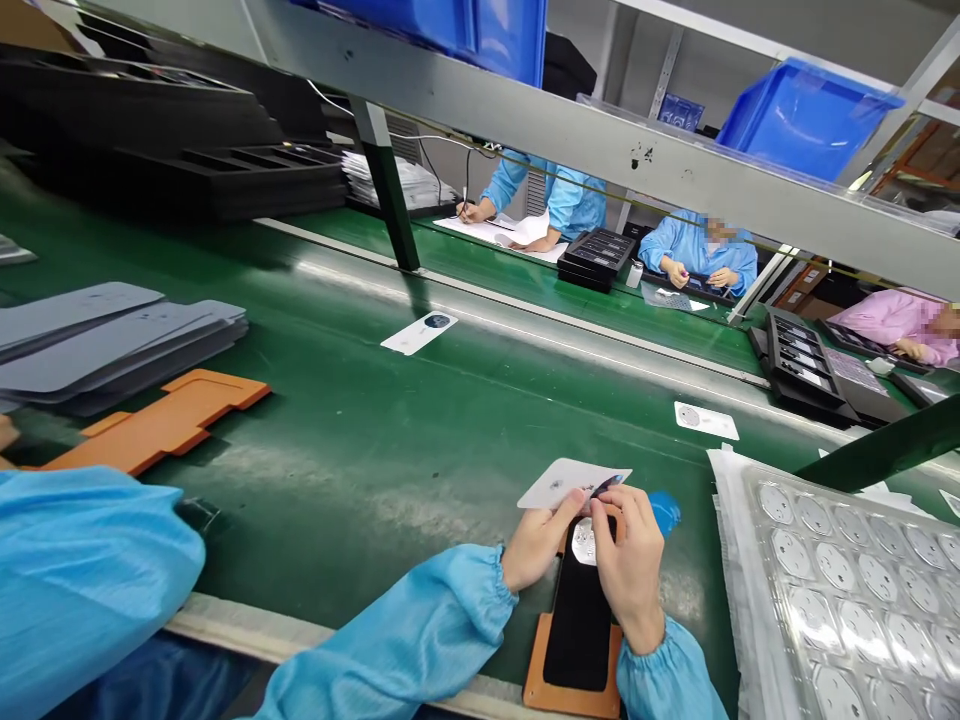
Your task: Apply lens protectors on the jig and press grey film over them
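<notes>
My left hand [538,545] is closed on the near edge of a thin white card [559,485], which it holds tilted above the bench. At the card's right end my right hand [630,560] pinches the edge of a small dark piece of film [606,486]. Below both hands a black phone-shaped panel [576,630] lies on an orange fixture [538,665]. A shiny white round part [583,543] sits near the panel's far end, partly covered by my right hand. Just beyond that hand is a blue piece [665,512].
Clear trays of round parts [832,570] stand at right. White cards [420,332] [706,420] lie farther back on the green surface [330,430]. At left are grey sheets [112,340], another orange fixture [165,420] and a co-worker's blue sleeve [90,570]. A metal beam [637,150] crosses above.
</notes>
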Motion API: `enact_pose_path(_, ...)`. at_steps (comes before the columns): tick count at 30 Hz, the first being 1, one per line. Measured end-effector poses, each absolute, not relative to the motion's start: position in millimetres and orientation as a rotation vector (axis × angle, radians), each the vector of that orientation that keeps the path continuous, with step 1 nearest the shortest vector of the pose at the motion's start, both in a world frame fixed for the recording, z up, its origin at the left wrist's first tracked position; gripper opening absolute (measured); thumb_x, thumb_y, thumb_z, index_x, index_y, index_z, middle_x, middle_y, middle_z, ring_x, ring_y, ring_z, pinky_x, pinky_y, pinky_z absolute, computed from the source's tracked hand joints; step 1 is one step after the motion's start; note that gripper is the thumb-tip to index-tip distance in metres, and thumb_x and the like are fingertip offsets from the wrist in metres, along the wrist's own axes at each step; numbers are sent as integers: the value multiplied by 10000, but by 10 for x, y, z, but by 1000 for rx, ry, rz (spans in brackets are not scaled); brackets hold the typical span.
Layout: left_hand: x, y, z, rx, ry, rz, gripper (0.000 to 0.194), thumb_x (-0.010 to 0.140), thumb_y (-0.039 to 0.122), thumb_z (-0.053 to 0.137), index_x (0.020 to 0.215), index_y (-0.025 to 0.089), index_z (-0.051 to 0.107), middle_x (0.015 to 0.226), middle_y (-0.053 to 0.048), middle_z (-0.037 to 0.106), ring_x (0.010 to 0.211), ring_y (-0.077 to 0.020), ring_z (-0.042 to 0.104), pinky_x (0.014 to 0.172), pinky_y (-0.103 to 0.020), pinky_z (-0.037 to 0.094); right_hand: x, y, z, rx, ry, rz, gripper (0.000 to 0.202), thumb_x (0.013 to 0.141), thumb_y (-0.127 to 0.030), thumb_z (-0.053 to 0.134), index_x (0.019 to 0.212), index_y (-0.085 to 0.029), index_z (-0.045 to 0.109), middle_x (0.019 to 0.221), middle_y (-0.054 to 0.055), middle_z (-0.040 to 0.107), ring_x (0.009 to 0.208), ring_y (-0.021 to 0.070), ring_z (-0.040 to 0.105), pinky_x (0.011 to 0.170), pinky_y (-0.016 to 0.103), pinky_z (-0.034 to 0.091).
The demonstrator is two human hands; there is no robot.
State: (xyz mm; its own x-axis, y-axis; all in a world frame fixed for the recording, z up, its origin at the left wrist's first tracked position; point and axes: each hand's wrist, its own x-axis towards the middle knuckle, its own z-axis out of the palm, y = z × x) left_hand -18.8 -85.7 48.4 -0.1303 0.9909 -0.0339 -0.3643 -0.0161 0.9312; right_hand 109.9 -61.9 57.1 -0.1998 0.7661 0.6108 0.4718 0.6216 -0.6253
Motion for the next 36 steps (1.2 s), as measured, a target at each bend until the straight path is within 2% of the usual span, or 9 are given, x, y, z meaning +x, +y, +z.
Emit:
enact_pose_path(5, -179, -899, 440, 1031, 1069, 1421, 496, 882, 581, 566, 1153, 194, 718, 1196, -78, 695, 1140, -260, 618, 1061, -351, 453, 1116, -607, 541, -1001, -1818, 346, 137, 975, -217, 525, 906, -171, 634, 913, 52, 622, 873, 156, 593, 784, 277, 486)
enact_pose_path(11, -183, -897, 439, 1092, 1075, 1452, 487, 904, 548, 555, 1212, 195, 689, 1168, -85, 710, 1037, -256, 665, 947, -338, 521, 1115, -612, 546, -982, -1803, 348, 139, 968, -191, 513, 904, -169, 635, 910, 53, 630, 881, 155, 596, 797, 281, 487)
enact_pose_path(16, -172, -918, 477, 1212, 1072, 1453, 387, 952, 437, 524, 1224, 208, 679, 1297, -76, 644, 1189, -256, 600, 1057, -343, 460, 1102, -608, 555, -972, -1774, 353, 148, 964, -185, 502, 895, -170, 632, 916, 56, 635, 890, 159, 602, 804, 288, 491)
enact_pose_path(25, -126, -977, 471, 1387, 1106, 1430, 441, 973, 419, 475, 1348, 211, 578, 1396, -62, 566, 1304, -253, 517, 1127, -363, 401, 1112, -590, 554, -1029, -1773, 295, 162, 959, -209, 478, 863, -172, 603, 892, 62, 620, 859, 164, 583, 770, 292, 476)
enact_pose_path(28, -98, -990, 427, 1385, 1123, 1416, 423, 973, 411, 475, 1333, 224, 597, 1345, -68, 610, 1245, -263, 569, 1091, -371, 444, 1090, -593, 529, -1054, -1785, 259, 158, 946, -198, 472, 825, -172, 569, 845, 46, 592, 823, 158, 553, 759, 283, 450)
enact_pose_path(31, -96, -940, 366, 1134, 1154, 1421, 352, 929, 422, 568, 1155, 198, 718, 1195, -88, 701, 1114, -273, 652, 1036, -376, 503, 1171, -537, 496, -1156, -1801, 263, 170, 906, -212, 467, 751, -181, 529, 778, 36, 566, 763, 164, 531, 734, 287, 427)
enact_pose_path(33, -129, -869, 349, 801, 1122, 1466, 346, 881, 423, 649, 1088, 158, 727, 1136, -111, 721, 1032, -279, 688, 968, -389, 556, 1344, -442, 473, -1363, -1784, 281, 144, 847, -236, 502, 715, -189, 533, 771, 38, 587, 751, 175, 542, 722, 292, 417)
enact_pose_path(36, -219, -755, 385, 444, 1006, 1557, 460, 840, 386, 717, 1212, 129, 634, 1158, -133, 704, 944, -267, 716, 864, -411, 612, 1730, -246, 425, -1680, -1722, 300, 126, 774, -263, 546, 675, -190, 572, 742, 47, 626, 679, 187, 555, 643, 289, 389)
